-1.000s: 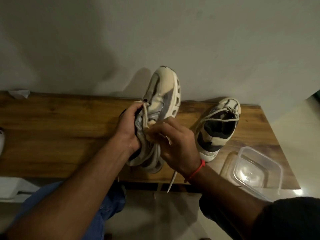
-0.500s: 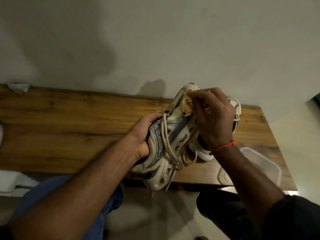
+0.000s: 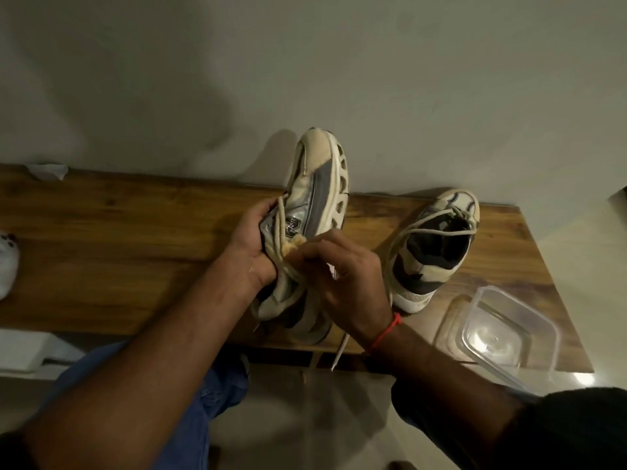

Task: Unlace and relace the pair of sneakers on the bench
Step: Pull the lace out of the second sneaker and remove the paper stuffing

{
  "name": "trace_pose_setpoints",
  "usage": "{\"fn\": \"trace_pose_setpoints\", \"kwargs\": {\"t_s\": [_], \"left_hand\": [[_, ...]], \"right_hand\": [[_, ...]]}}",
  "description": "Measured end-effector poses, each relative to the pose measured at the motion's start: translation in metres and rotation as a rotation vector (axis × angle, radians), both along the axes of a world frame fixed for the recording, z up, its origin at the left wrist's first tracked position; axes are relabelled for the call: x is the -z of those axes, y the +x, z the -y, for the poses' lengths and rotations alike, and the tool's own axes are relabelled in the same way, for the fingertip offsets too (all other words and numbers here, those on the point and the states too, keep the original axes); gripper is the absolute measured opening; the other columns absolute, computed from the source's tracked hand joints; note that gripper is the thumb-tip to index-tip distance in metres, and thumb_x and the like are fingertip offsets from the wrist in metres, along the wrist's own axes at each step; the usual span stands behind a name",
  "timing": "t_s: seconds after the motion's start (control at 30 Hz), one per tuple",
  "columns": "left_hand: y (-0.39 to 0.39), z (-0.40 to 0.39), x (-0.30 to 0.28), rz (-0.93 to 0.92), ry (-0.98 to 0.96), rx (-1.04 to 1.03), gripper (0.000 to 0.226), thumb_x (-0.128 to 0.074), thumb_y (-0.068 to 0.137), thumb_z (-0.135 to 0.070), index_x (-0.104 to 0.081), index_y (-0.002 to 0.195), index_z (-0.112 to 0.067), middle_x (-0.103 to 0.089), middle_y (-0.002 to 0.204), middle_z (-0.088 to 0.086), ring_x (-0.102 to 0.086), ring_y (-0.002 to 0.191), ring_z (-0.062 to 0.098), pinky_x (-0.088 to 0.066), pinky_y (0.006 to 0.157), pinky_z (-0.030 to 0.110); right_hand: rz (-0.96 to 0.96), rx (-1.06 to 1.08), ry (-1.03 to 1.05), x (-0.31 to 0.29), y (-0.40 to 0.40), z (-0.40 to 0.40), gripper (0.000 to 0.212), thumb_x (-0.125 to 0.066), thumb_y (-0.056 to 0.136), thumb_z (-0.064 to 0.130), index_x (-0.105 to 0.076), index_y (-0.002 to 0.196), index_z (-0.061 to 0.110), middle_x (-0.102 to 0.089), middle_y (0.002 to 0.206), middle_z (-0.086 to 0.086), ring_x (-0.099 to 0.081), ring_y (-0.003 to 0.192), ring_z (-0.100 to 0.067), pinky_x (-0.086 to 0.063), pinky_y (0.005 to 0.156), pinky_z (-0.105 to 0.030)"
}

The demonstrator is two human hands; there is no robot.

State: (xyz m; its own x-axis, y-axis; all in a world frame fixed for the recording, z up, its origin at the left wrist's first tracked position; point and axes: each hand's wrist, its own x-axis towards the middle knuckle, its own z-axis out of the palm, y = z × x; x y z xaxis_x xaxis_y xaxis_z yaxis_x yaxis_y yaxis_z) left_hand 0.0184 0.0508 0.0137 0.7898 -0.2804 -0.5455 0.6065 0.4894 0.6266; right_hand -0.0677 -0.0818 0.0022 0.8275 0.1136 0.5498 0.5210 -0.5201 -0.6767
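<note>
The left hand (image 3: pixel 252 245) grips one sneaker (image 3: pixel 312 212) by its collar side, fingers curled round the upper, and holds it tilted with the toe raised toward the wall and the heel low over the front edge of the bench (image 3: pixel 118 239). Held so, the eyelet rows likely face the person, and the shoe stays steady against the pull of the lace (image 3: pixel 280 228). The right hand (image 3: pixel 342 276) is at the middle of the shoe with fingers bent, and seems to pinch the lace near the tongue; whether it has the lace itself or only the tongue edge cannot be told, since the fingertips hide the spot. A loose lace end hangs down below the right wrist, past the bench edge, which suggests this shoe is partly unlaced or partly relaced. The second sneaker (image 3: pixel 436 252) stands flat on the bench to the right, well apart from the hands, toe to the wall; its lace is slack and looped across the opening, so it probably awaits its turn. Count: two sneakers, one in hand and one on the bench; two hands, both on the same shoe; one clear tub (image 3: pixel 509 337) near the right corner of the bench, close to the second sneaker; one red thread (image 3: pixel 385 334) on the right wrist.
</note>
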Motion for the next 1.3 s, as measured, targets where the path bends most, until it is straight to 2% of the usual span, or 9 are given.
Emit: {"fn": "trace_pose_setpoints", "kwargs": {"t_s": [0.23,0.4,0.5,0.73,0.83,0.97,1.03,1.17,1.3], "left_hand": [[0.011,-0.017,-0.012,-0.021,0.033,-0.128,0.037,-0.043,0.105,-0.029,-0.069,0.093,-0.005,-0.074,0.078,0.014,-0.074,0.065,0.027,-0.063,0.058,0.038],[-0.003,0.002,-0.012,-0.066,0.005,-0.014,0.037,-0.043,0.103,-0.026,-0.069,0.092,-0.002,-0.073,0.075,0.016,-0.072,0.063,0.029,-0.062,0.057,0.036],[-0.014,0.015,-0.010,-0.092,-0.012,0.095,0.038,-0.045,0.102,-0.029,-0.069,0.092,-0.002,-0.073,0.076,0.016,-0.072,0.064,0.029,-0.062,0.058,0.035],[-0.023,0.017,0.000,-0.184,0.124,0.108,0.043,-0.056,0.100,-0.038,-0.073,0.074,-0.009,-0.074,0.084,0.014,-0.071,0.073,0.029,-0.055,0.078,0.042],[-0.026,0.018,0.002,-0.191,0.138,0.164,0.039,-0.064,0.096,-0.043,-0.074,0.079,-0.010,-0.073,0.084,0.013,-0.068,0.082,0.030,-0.055,0.081,0.043],[-0.027,0.023,-0.004,-0.131,0.093,0.218,0.020,-0.069,0.094,-0.026,-0.074,0.097,-0.007,-0.074,0.088,0.012,-0.070,0.084,0.028,-0.056,0.085,0.044],[-0.030,0.026,0.002,-0.058,0.225,0.307,0.030,-0.074,0.090,-0.018,-0.069,0.117,-0.007,-0.076,0.101,0.010,-0.071,0.095,0.026,-0.056,0.094,0.045],[-0.039,0.033,0.016,0.271,0.793,0.580,0.065,-0.075,0.090,-0.024,-0.044,0.147,-0.029,-0.058,0.139,-0.007,-0.056,0.121,0.017,-0.044,0.095,0.036],[-0.035,0.027,0.013,0.509,1.078,0.816,0.050,-0.069,0.093,-0.045,-0.055,0.136,-0.025,-0.061,0.130,-0.004,-0.057,0.113,0.015,-0.046,0.086,0.029]], "right_hand": [[0.029,-0.286,-0.130,0.009,-0.006,0.000,0.015,-0.065,0.081,-0.003,-0.075,0.089,0.003,-0.067,0.090,-0.008,-0.065,0.083,-0.021,-0.053,0.070,-0.036],[0.123,0.081,-0.047,-0.003,0.024,0.026,0.012,-0.065,0.088,0.011,-0.074,0.087,0.003,-0.066,0.088,-0.007,-0.063,0.080,-0.017,-0.052,0.069,-0.032],[0.113,0.272,-0.031,-0.016,0.034,0.044,0.008,-0.068,0.089,0.009,-0.074,0.093,0.006,-0.065,0.091,-0.005,-0.059,0.080,-0.008,-0.047,0.071,-0.013],[-0.214,0.286,-0.040,0.007,0.037,0.051,0.009,-0.069,0.090,0.014,-0.073,0.097,0.018,-0.064,0.099,0.006,-0.058,0.083,0.000,-0.045,0.070,-0.007],[-0.385,0.258,-0.098,0.020,0.039,0.049,0.013,-0.067,0.092,0.013,-0.074,0.100,0.020,-0.064,0.109,0.004,-0.060,0.090,-0.004,-0.052,0.078,-0.015],[-0.474,0.272,-0.018,0.023,0.041,0.053,0.016,-0.066,0.092,0.012,-0.074,0.105,0.018,-0.065,0.114,0.002,-0.065,0.097,-0.010,-0.057,0.083,-0.024],[-0.500,0.276,0.000,0.026,0.040,0.054,0.017,-0.066,0.093,0.013,-0.074,0.107,0.018,-0.069,0.111,0.003,-0.066,0.093,-0.008,-0.058,0.083,-0.028],[-0.577,0.272,-0.016,0.032,0.041,0.049,0.021,-0.060,0.097,0.016,-0.072,0.114,0.019,-0.070,0.112,0.001,-0.066,0.098,-0.010,-0.059,0.083,-0.031],[-0.680,0.307,-0.022,0.033,0.042,0.056,0.021,-0.056,0.099,0.018,-0.071,0.114,0.022,-0.070,0.106,0.003,-0.067,0.091,-0.008,-0.057,0.070,-0.021]]}}
